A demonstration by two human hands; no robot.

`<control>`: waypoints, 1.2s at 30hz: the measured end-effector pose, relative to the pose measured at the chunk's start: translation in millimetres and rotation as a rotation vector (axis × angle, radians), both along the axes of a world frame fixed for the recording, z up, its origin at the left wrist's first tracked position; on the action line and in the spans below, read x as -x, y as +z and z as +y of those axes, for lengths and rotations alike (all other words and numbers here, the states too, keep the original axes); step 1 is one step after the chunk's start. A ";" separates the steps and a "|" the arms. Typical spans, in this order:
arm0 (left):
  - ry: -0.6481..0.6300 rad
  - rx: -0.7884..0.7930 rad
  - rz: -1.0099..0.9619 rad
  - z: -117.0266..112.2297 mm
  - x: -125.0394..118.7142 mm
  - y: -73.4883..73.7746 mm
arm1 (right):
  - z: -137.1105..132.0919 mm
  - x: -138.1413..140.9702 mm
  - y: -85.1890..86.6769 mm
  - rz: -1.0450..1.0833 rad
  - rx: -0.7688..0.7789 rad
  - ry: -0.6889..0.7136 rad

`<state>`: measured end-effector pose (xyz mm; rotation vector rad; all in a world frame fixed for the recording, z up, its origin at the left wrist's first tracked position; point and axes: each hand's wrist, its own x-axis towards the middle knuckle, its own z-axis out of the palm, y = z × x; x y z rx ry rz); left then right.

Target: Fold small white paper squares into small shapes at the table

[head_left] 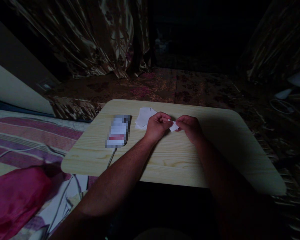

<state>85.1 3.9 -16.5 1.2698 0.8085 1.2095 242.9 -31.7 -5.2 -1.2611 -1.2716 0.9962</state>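
Note:
A small piece of white paper (174, 126) is pinched between my two hands, just above the wooden table. My left hand (159, 125) is closed on its left edge, thumb and fingertips together. On the right edge, my right hand (190, 126) grips the same paper with thumb and forefinger. Behind and left of my left hand lies a stack of white paper sheets (145, 117), partly covered by that hand. The paper's lower corner points down toward the tabletop; whether it is folded I cannot tell.
A phone-like device (118, 131), blurred out, lies on the left of the light wooden table (175, 166) with a cable (111, 158) running off the front edge. Left of the table is a striped bed cover (32, 133) with a pink cloth (17, 196). Patterned curtains (110, 36) hang behind.

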 end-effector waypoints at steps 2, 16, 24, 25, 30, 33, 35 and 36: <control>0.002 0.015 -0.013 0.1 -0.4 -0.2 | -1.9 0.4 2.9 -0.002 0.009 0.015; -0.058 0.009 -0.057 0.4 -1.9 -1.7 | 1.1 2.7 -3.2 -0.077 -0.030 -0.053; -0.062 0.010 -0.051 -1.3 -1.4 0.5 | 0.2 3.1 -2.2 -0.039 -0.038 -0.052; -0.058 0.007 -0.047 -1.6 -1.3 0.7 | 0.4 3.1 -2.6 -0.039 -0.041 -0.053; -0.027 0.002 -0.020 -2.8 -2.0 1.6 | 1.3 3.8 -3.9 -0.074 -0.051 -0.070; -0.024 -0.005 -0.018 -3.2 -2.6 1.3 | 1.4 4.3 -4.3 -0.086 -0.056 -0.073; -0.033 -0.008 -0.016 -3.3 -2.8 0.6 | 1.7 4.2 -5.0 -0.088 -0.054 -0.079; -0.039 -0.011 -0.017 -3.3 -2.8 0.2 | 1.9 4.0 -5.4 -0.088 -0.054 -0.084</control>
